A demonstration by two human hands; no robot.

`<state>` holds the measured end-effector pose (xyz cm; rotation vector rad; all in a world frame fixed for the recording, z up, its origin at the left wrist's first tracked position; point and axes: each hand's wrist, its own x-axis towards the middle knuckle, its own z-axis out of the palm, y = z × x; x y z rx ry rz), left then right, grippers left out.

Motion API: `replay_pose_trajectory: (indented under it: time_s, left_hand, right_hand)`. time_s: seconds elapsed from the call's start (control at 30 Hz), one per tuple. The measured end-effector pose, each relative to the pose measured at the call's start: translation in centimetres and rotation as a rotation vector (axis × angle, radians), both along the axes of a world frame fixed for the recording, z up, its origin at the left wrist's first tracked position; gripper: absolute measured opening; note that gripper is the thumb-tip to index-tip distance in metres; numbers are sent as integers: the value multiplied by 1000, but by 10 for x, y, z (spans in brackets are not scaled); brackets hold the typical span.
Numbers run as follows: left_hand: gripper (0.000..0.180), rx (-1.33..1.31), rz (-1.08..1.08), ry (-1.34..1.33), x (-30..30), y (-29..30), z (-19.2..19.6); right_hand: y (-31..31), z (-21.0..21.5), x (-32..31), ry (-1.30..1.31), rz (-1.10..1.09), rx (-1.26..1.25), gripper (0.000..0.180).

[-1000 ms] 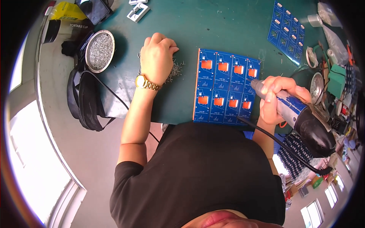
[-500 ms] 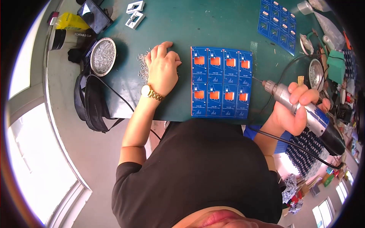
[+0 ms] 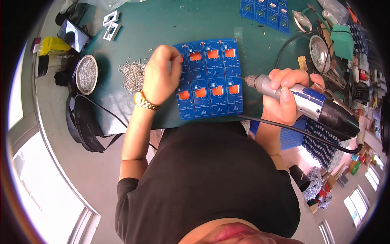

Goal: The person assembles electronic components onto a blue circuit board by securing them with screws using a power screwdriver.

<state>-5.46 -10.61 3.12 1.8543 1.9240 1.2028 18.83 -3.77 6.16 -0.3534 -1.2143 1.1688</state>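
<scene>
A blue circuit board panel (image 3: 207, 79) with orange rectangles lies on the table in front of me. Over its left edge hovers my left hand (image 3: 161, 77), thumb and fingers bent together; whatever they hold is too small to make out. Just left of that hand is a loose pile of small metal screws (image 3: 131, 76), partly behind it. My right hand (image 3: 282, 99) is wrapped round a silver, blue and black electric screwdriver (image 3: 310, 101), held nearly level. Its thin bit points left at the panel's right edge.
A second blue panel (image 3: 266, 14) lies at the far right. Round dishes of small metal parts stand at the left (image 3: 87, 75) and right (image 3: 319, 53). White brackets (image 3: 111, 26) and a phone (image 3: 74, 35) are at the far left. The screwdriver's black cord (image 3: 300, 130) loops before me.
My left hand has moved from the screw pile to the panel's left edge, uncovering more screws. The screwdriver stays in my right hand near the right edge. The whole view has shifted.
</scene>
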Motion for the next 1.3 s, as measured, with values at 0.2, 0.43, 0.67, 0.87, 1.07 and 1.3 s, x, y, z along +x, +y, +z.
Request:
replay_pose_trajectory:
  time_s: [0.2, 0.43, 0.67, 0.87, 1.07, 1.3]
  left_hand:
    - [12, -147, -160, 30, 30, 27, 0]
    - [9, -129, -239, 149, 47, 45, -14]
    - [9, -79, -173, 138, 48, 52, -21]
    - [9, -81, -270, 133, 46, 52, -19]
    - [7, -113, -180, 141, 43, 49, -22]
    - [13, -19, -181, 49, 42, 45, -23]
  right_hand:
    - [-1, -7, 3, -33, 70, 9, 60]
    - [2, -10, -4, 40, 97, -9, 59]
    - [5, -10, -11, 12, 93, -33, 59]
    - [11, -12, -17, -1, 68, -32, 61]
    - [13, -13, -17, -67, 53, 12, 61]
    - [16, -15, -16, -20, 54, 15, 62]
